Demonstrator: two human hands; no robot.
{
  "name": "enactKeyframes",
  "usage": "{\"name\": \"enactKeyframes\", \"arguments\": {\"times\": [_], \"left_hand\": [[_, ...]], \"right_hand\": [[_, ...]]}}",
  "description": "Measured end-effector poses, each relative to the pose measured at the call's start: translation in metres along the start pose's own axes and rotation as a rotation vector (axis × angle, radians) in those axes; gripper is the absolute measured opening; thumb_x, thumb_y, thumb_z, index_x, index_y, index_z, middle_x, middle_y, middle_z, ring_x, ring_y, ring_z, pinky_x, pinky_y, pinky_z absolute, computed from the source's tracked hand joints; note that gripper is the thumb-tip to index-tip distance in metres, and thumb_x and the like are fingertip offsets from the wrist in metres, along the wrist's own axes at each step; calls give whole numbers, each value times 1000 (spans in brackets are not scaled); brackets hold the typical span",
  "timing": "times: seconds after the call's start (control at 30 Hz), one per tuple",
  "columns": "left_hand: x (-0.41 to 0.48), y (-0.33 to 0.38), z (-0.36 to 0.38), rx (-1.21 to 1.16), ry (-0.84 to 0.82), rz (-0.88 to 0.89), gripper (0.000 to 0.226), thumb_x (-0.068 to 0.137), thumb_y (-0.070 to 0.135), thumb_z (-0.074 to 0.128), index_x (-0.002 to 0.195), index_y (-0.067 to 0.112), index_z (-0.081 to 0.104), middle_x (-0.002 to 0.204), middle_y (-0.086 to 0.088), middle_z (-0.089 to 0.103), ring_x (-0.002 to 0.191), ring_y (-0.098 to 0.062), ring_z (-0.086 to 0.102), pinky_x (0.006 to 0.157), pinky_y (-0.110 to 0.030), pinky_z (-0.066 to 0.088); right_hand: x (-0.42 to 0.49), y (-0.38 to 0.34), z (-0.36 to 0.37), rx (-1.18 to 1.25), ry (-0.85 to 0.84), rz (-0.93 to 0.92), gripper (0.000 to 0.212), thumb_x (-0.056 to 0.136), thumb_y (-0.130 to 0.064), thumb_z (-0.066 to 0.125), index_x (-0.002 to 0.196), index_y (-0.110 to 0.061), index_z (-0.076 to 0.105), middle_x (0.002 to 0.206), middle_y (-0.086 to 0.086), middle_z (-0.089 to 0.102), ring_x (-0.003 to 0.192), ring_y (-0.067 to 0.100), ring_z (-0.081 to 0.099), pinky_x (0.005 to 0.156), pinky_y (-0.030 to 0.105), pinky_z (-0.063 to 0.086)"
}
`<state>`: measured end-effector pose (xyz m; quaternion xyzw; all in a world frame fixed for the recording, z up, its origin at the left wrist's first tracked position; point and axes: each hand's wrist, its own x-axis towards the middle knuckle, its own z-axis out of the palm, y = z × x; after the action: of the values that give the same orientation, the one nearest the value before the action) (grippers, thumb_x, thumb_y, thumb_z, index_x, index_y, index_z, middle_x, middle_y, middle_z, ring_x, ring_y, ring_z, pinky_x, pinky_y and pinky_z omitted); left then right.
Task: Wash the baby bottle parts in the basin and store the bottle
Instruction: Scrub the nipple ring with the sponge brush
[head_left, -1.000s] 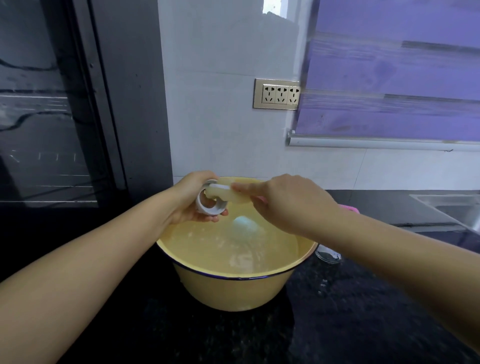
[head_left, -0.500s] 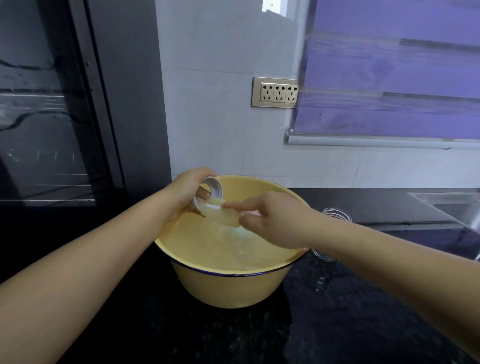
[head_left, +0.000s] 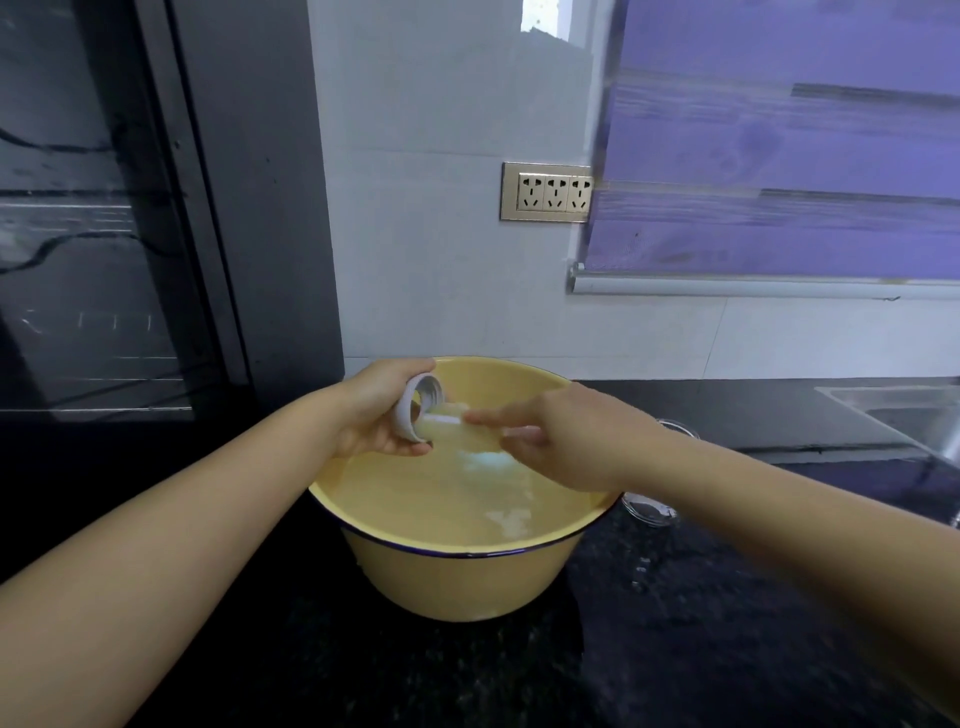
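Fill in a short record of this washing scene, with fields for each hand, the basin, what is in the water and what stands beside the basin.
Left hand: grips white ring over the water
Right hand: pinches translucent piece next to the ring; blurred
Basin: yellow, dark rim, holds water
In water: white part, kind unclear
Beside basin: clear container on black counter, partly behind the right forearm
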<state>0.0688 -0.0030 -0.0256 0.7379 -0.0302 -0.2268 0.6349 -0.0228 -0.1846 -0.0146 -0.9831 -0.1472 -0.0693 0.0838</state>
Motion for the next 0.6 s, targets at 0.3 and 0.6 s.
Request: {"name": "enactKeyframes", "arguments": {"times": [0.3, 0.6], "left_hand": [[15, -6, -9, 206, -35, -48, 59, 81, 58, 62, 88, 1, 51, 89, -13, 56, 71, -20, 64, 76, -39, 59], [15, -8, -4, 213, 67, -62, 45, 96, 47, 45, 113, 5, 53, 81, -11, 60, 69, -22, 63, 73, -37, 59]], "right_hand": [[-8, 0, -15, -305, -197, -38, 36, 96, -43, 38, 128, -56, 45, 114, -14, 62, 107, 14, 54, 72, 26, 35], [23, -22, 13, -587, -555, -90, 50, 95, -17, 40, 141, -35, 39, 87, -8, 53, 76, 17, 49, 54, 25, 34]]}}
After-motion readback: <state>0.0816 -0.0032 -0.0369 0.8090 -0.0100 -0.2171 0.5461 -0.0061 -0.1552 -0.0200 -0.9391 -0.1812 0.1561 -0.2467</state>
